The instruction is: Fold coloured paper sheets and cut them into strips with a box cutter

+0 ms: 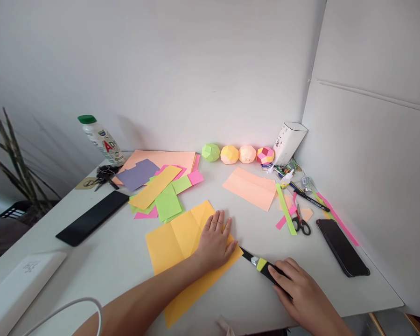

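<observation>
I see the left hand [215,240] flat on the yellow-orange paper [168,238], fingers spread and open; that hand and its forearm hide the sheet's middle. The right hand [297,289] has its fingers closed round the utility knife [262,266], covering the handle's rear. The knife lies low over the table [119,252], long axis diagonal, tip pointing forward-left at the paper's right corner; whether they touch I can't tell.
</observation>
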Demonstrator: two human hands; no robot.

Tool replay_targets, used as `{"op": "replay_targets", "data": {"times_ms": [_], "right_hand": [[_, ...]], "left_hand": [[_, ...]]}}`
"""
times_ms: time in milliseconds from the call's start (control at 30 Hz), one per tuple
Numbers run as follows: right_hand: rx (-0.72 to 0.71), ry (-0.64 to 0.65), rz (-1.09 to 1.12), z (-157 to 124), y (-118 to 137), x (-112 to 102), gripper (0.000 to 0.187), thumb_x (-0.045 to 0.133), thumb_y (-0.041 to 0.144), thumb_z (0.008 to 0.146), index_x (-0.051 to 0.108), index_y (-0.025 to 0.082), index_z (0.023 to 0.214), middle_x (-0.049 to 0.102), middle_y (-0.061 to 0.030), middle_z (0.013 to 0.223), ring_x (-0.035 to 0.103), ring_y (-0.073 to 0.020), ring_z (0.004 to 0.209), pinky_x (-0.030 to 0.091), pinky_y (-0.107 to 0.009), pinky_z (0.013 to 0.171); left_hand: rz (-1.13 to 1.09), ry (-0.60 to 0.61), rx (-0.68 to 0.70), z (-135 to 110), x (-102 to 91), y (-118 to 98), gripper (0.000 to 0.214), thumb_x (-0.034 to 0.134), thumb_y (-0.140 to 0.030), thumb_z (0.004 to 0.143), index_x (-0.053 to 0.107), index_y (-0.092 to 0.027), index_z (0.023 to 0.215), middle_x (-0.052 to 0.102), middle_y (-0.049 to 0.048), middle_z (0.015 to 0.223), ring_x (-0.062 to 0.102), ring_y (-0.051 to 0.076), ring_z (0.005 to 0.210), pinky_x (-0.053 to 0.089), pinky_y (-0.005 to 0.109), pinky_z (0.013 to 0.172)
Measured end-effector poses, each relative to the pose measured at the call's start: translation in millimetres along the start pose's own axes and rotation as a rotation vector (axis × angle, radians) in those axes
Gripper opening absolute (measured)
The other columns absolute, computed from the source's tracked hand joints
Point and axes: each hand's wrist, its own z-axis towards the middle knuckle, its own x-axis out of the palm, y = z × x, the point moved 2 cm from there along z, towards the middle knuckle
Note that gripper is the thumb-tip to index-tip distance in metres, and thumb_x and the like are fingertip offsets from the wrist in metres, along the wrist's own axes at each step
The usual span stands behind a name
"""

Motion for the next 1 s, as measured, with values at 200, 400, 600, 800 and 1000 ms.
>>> {"op": "replay_targets", "data": {"times_ms": [200, 400, 600, 800, 1000], "right_hand": [[0.001, 0.014, -0.009, 8.1, -0.7, 0.3, 0.032, 0.044, 0.01, 0.086, 0.064, 0.017, 0.11, 0.064, -0.0106, 0.097, 0.058, -0.0224, 0.089, 0.056, -0.034, 0.072], [0.001, 0.005, -0.007, 16.5, -1.4, 3.6, 0.033, 0.044, 0.009, 0.086, 0.064, 0.017, 0.111, 0.064, -0.0105, 0.096, 0.057, -0.0227, 0.089, 0.055, -0.035, 0.071], [-0.004, 0.023, -0.007, 27.0, -4.3, 4.5, 0.036, 0.046, 0.007, 0.083, 0.063, 0.018, 0.113, 0.064, -0.0096, 0.094, 0.057, -0.0224, 0.088, 0.055, -0.035, 0.071], [-0.017, 0.039, -0.022, 36.2, -4.0, 6.0, 0.035, 0.048, 0.006, 0.083, 0.064, 0.016, 0.112, 0.064, -0.01, 0.093, 0.056, -0.0227, 0.086, 0.055, -0.036, 0.07], [-0.03, 0.049, -0.024, 45.3, -5.0, 6.7, 0.034, 0.05, 0.006, 0.082, 0.064, 0.015, 0.112, 0.064, -0.0095, 0.092, 0.055, -0.023, 0.086, 0.055, -0.037, 0.071]], "left_hand": [[-0.014, 0.006, 0.016, -0.2, -1.3, 0.2, 0.072, 0.026, -0.061, 0.092, 0.035, -0.01, 0.143, 0.027, 0.0191, 0.15, 0.016, 0.034, 0.14, 0.016, 0.047, 0.112], [-0.021, -0.006, 0.009, -0.2, -2.3, 0.4, 0.073, 0.027, -0.061, 0.091, 0.035, -0.011, 0.143, 0.028, 0.0175, 0.149, 0.017, 0.034, 0.14, 0.015, 0.046, 0.112], [-0.026, 0.003, 0.008, 0.3, -1.8, 0.6, 0.074, 0.027, -0.062, 0.091, 0.035, -0.011, 0.143, 0.028, 0.0174, 0.15, 0.017, 0.034, 0.14, 0.016, 0.046, 0.112], [-0.031, 0.013, 0.005, 1.0, -4.4, -1.1, 0.074, 0.026, -0.062, 0.09, 0.036, -0.01, 0.142, 0.028, 0.0181, 0.149, 0.018, 0.034, 0.14, 0.016, 0.047, 0.112], [-0.034, 0.013, -0.01, 1.5, -5.4, 0.0, 0.079, 0.025, -0.063, 0.09, 0.035, -0.003, 0.141, 0.027, 0.02, 0.149, 0.018, 0.033, 0.14, 0.016, 0.045, 0.112]]}}
